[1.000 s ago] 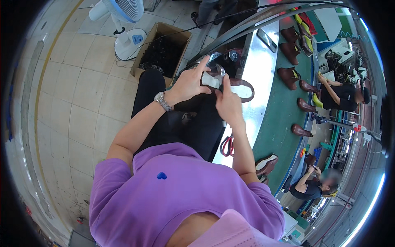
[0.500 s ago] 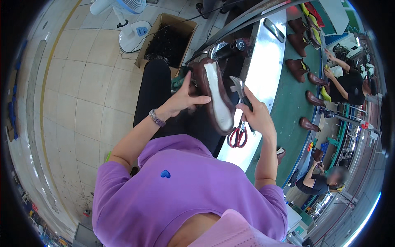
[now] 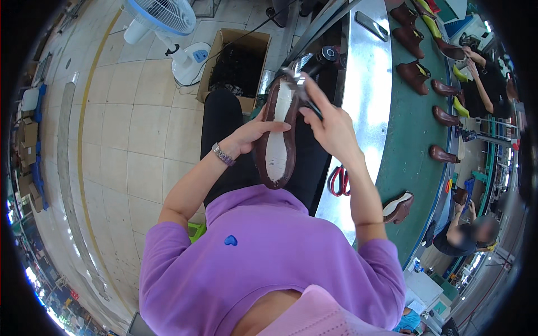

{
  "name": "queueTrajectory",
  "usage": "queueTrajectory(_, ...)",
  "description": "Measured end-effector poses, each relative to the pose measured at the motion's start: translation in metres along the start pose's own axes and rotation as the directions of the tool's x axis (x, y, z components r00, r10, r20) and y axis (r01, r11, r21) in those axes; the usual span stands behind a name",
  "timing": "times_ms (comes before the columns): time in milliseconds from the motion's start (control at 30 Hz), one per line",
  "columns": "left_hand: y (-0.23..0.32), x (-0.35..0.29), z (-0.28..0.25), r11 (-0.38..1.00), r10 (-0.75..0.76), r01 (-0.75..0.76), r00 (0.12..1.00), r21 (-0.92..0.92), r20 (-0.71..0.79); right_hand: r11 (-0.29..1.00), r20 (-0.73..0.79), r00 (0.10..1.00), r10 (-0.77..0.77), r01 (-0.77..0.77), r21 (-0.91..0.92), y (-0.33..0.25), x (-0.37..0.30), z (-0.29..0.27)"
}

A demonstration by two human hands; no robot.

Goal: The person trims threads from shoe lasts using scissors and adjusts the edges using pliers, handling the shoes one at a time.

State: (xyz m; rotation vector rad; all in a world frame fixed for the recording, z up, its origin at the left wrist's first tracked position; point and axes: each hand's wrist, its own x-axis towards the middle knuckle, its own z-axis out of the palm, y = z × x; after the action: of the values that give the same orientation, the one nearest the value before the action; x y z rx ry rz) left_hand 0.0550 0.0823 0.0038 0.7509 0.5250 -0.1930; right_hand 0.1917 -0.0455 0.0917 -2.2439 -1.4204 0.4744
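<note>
Over my lap (image 3: 221, 120), my left hand (image 3: 252, 133) clamps the brown shoe (image 3: 261, 159), thumb across, fingers hidden; my right hand (image 3: 334, 124) is curled round pincers (image 3: 296, 82) at its far end. Edges appear turned in; white sole (image 3: 282, 103) uncovered. Beyond: green belt (image 3: 412, 140).

A worktop (image 3: 364, 89) of smooth bare metal gleams brightly, bearing a glossy black phone (image 3: 371, 26) and scissors (image 3: 338, 181) with shiny red plastic handles. To its right, polished brown boots with a leather look (image 3: 413, 75) stand on a matt green belt (image 3: 412, 140). Left of the worktop, a shoe (image 3: 276, 151) pairs a glossy brown upper with a dull white sole, beside shiny metal pincers (image 3: 297, 83). Farther left of the worktop are a matt cardboard box (image 3: 242, 37), a smooth white plastic fan (image 3: 188, 71) and faintly glossy floor tiles (image 3: 145, 123); a soft cloth shirt (image 3: 274, 246) shows at its near end.
</note>
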Motion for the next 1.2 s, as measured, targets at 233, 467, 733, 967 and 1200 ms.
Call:
queueTrajectory(233, 0.010, -0.029, 0.001, 0.878, 0.348, -0.397, 0.913, 0.269, 0.210, 0.692, -0.201, 0.758, 0.621, -0.409, 0.594, 0.034, -0.076, 0.009)
queueTrajectory(467, -0.028, -0.018, -0.035, 0.760, 0.368, -0.511, 0.848, 0.401, 0.382, 0.524, -0.001, 0.666, 0.746, -0.585, 0.619, 0.042, -0.115, 0.029)
queueTrajectory(733, -0.062, -0.033, -0.042, 0.827, 0.282, -0.403, 0.901, 0.392, 0.331, 0.537, -0.120, 0.526, 0.842, -0.792, 0.291, 0.082, -0.111, 0.033)
queueTrajectory(967, -0.055, -0.027, -0.039, 0.820, 0.283, -0.407, 0.899, 0.402, 0.335, 0.674, -0.293, 0.685, 0.667, -0.723, -0.152, 0.148, -0.121, 0.040)
queueTrajectory(1200, -0.035, -0.017, -0.035, 0.734, 0.281, -0.436, 0.893, 0.521, 0.351, 0.743, 0.028, 0.955, 0.295, -0.248, 0.621, 0.043, -0.089, 0.029)
